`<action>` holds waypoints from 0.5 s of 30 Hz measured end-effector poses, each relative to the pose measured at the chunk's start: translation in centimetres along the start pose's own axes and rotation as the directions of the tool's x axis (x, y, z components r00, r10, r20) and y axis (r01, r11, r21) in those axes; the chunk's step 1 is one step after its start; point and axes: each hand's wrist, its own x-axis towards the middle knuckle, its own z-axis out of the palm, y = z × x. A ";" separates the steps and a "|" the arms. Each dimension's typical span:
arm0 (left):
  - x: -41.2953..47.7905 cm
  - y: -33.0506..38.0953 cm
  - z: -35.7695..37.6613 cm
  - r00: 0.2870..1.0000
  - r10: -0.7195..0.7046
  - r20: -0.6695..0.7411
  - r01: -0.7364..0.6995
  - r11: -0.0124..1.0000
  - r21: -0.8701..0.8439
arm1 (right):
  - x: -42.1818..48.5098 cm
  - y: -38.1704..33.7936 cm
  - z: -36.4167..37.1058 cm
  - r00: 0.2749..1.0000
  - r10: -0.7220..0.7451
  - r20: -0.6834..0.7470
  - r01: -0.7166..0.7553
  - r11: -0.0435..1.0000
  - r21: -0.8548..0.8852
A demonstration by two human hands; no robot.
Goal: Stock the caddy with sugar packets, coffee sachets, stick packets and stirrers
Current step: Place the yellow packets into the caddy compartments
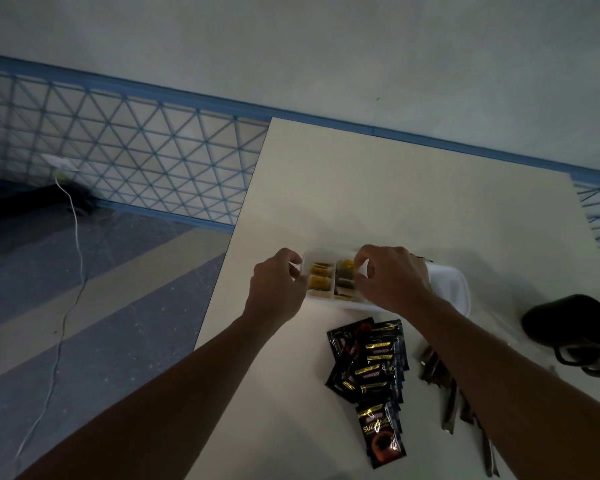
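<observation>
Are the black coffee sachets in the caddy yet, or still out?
Still out. The black coffee sachets lie in a fanned pile on the table, nearer the camera than the caddy.

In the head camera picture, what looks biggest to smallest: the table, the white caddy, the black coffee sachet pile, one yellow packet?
1. table
2. white caddy and black coffee sachet pile: about alike. The pile lies nearer the camera and the caddy is partly hidden, so no ranking.
3. yellow packet
</observation>
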 end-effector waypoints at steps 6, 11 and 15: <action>-0.2 0.0 -0.1 1.000 -0.011 -0.004 0.012 1.000 0.018 | -0.1 0.5 -0.5 1.000 0.003 0.009 -0.003 1.000 0.019; -0.2 0.3 -0.2 0.999 -0.031 0.007 0.031 0.999 -0.009 | -0.4 0.7 -0.8 0.999 0.002 0.045 -0.004 0.999 0.038; -0.4 0.4 -0.2 0.999 -0.036 0.020 0.036 0.999 -0.024 | -0.8 0.7 -1.0 0.988 -0.059 0.144 0.051 0.997 0.057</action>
